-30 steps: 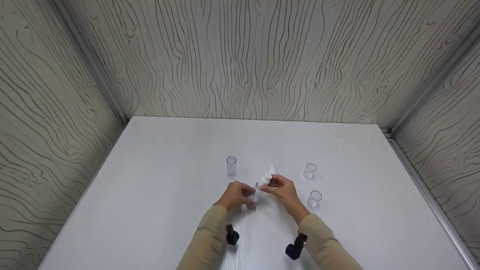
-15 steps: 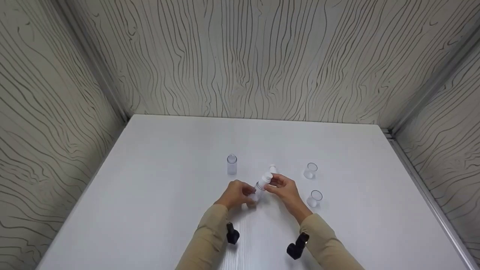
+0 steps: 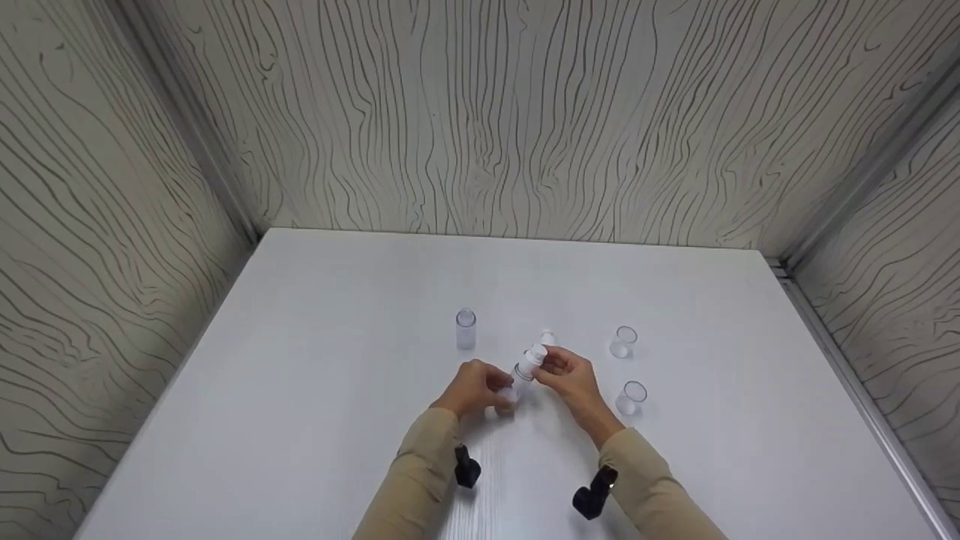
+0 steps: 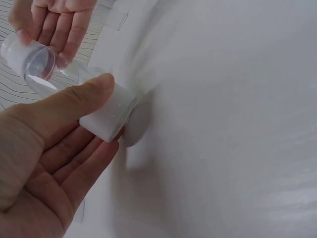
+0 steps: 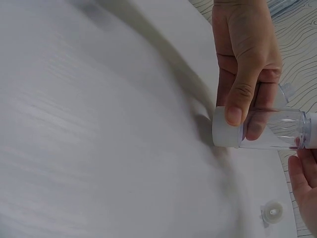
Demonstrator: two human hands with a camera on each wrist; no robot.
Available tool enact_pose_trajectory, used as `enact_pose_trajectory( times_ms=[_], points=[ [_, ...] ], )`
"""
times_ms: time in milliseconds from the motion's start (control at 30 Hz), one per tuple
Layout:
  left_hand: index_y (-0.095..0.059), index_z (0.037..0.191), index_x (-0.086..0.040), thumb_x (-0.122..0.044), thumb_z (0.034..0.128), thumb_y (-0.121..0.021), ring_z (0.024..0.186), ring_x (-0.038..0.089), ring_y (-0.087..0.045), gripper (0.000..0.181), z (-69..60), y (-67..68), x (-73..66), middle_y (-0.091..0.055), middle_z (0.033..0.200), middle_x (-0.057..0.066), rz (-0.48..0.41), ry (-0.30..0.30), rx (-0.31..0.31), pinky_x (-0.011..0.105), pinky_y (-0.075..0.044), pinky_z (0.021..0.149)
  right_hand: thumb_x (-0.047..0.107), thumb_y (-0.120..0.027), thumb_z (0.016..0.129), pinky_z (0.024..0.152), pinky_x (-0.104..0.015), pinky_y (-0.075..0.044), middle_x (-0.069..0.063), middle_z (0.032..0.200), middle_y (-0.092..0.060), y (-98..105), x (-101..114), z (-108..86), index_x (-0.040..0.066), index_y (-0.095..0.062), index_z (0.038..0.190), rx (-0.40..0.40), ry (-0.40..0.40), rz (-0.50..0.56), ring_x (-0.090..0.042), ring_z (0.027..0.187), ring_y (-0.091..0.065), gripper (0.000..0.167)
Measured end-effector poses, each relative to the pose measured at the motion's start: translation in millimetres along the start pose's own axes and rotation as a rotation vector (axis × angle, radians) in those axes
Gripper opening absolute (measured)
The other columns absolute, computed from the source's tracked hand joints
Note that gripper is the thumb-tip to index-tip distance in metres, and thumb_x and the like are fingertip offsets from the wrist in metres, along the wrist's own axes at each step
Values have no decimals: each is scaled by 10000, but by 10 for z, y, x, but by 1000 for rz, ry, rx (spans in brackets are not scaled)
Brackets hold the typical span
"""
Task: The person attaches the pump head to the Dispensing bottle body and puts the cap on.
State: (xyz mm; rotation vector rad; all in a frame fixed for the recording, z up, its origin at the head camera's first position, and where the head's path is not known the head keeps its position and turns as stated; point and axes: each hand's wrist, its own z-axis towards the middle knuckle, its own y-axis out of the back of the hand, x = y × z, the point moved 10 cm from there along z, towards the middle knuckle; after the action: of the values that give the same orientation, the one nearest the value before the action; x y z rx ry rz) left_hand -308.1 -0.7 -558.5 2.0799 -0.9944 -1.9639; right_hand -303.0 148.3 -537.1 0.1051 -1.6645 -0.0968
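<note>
A clear plastic bottle with a white base (image 4: 110, 113) is tilted above the table. My left hand (image 3: 469, 388) holds it low down, thumb and fingers on either side of the white base. At the bottle's neck sits a white pump top (image 3: 535, 356), which my right hand (image 3: 574, 382) pinches. The left wrist view shows the white top against the clear rim (image 4: 39, 63); how deep it sits cannot be told. Just behind the right fingers is another white pump piece (image 3: 548, 337), partly hidden. In the right wrist view, the right hand (image 5: 308, 186) is cut off by the edge.
A clear bottle (image 3: 466, 331) stands behind the left hand. Two clear cup-shaped caps (image 3: 623, 343) are on the right of the white table (image 3: 345, 315). Patterned panels (image 3: 480, 120) wall the back and sides.
Both hands stay nearly in place around the bottle. My right fingers have shifted slightly on the white pump top, and its tilt differs a little. The other items remain where they were.
</note>
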Motion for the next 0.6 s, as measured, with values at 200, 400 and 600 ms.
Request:
enact_pose_trajectory(
  times_ms=[200,400,600],
  points=[
    [-740,1039,-20,-81,710,-831,909,185,-688,347,-1,-3,25,-754,1013,133,-6,14,-1,346,-566,871,-56,-689,793,747,-159,-552,-197,1096,-708,-3,-3,4,-103,-602,1177,-1,3,7,-89,895,-674,396],
    [-738,1030,-4,-72,699,-836,903,199,-691,352,10,-5,27,-751,1000,140,2,-12,-10,354,-571,861,-41,-752,752,708,-148,-549,-18,903,-708,13,-14,22,-81,-623,1083,-35,-23,37,-53,808,-648,358],
    [-741,1027,-10,-72,695,-838,892,204,-685,351,3,2,20,-751,992,141,-6,-18,-17,363,-570,855,2,-806,716,688,-133,-533,41,831,-668,25,-3,27,-73,-619,1033,-74,-2,9,-56,789,-612,375]
  ],
)
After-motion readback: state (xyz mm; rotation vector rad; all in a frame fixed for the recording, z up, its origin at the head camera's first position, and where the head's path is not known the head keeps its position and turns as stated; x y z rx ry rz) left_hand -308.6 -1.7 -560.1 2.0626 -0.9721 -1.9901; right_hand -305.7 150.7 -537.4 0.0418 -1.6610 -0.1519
